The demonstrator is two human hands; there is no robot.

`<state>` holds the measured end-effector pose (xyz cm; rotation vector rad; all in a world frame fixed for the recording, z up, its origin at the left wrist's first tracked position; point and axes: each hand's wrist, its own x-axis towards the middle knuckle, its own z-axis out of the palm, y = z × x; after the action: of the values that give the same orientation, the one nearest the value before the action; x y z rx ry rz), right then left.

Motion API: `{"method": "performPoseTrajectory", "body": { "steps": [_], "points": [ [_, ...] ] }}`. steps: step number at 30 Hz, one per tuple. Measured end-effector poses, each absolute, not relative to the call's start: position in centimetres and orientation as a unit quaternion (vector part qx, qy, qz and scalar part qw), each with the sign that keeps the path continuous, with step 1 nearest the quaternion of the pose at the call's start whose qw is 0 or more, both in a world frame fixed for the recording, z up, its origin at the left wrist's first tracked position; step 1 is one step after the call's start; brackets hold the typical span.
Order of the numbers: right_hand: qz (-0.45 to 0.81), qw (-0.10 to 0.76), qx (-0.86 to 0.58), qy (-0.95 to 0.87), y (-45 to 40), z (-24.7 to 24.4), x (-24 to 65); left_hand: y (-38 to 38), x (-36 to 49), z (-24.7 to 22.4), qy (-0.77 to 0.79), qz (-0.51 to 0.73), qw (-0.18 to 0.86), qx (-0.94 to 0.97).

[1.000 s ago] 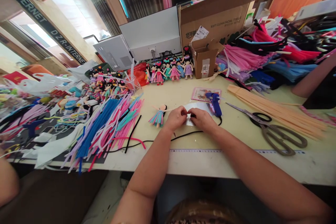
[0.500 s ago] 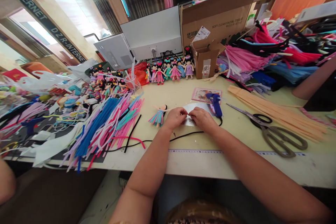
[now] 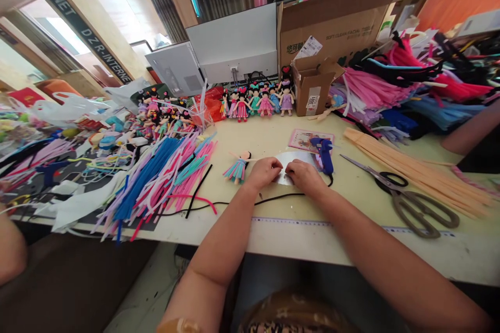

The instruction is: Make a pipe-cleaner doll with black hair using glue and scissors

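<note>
My left hand point(image 3: 264, 173) and my right hand point(image 3: 303, 175) are close together over a shiny silver sheet point(image 3: 287, 159) on the table. The fingers of both are curled in a pinch; anything between them is too small to make out. Left of my left hand lies a doll point(image 3: 236, 167) with black hair and a blue and pink striped skirt, made of fuzzy pipe cleaners. A blue glue gun point(image 3: 323, 154) rests just beyond my right hand, at the sheet's right end. Behind it is a pink-edged picture card point(image 3: 303, 139).
Large scissors point(image 3: 406, 195) and a bundle of peach pipe cleaners point(image 3: 414, 171) lie at right. Coloured pipe cleaners point(image 3: 150, 179) spread at left. Finished dolls point(image 3: 264, 102) stand before a monitor and cardboard boxes point(image 3: 312, 86). A black cord point(image 3: 273, 199) crosses in front. Other people's arms show at both sides.
My hands have drawn slightly apart, leaving a wider gap between the fingertips. The whole view has shifted a little; the doll, glue gun and scissors stay in place on the table.
</note>
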<state>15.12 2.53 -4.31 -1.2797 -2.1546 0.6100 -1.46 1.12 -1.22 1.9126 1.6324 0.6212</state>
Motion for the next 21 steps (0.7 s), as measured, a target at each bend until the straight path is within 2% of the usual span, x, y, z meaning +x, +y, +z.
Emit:
{"method": "performPoseTrajectory", "body": {
  "steps": [4, 10, 14, 21],
  "points": [
    [0.298, 0.319, -0.498, -0.749, 3.1, -4.0, 15.7, 1.2, -1.4, -1.3, 0.602, 0.246, 0.332, 0.683],
    [0.607, 0.431, -0.446, -0.497, 3.1, -3.1, 16.2, 1.0, -1.1, -0.7, 0.562, 0.298, 0.344, 0.691],
    [0.622, 0.439, -0.451, -0.466, 2.8, -2.7, 15.8, 0.7, -0.8, -0.6, 0.523, 0.291, 0.348, 0.722],
    [0.588, 0.431, -0.472, -0.496, 2.7, -3.0, 15.3, 0.4, 0.5, -1.0, 0.569, 0.174, 0.138, 0.792]
  ]
}}
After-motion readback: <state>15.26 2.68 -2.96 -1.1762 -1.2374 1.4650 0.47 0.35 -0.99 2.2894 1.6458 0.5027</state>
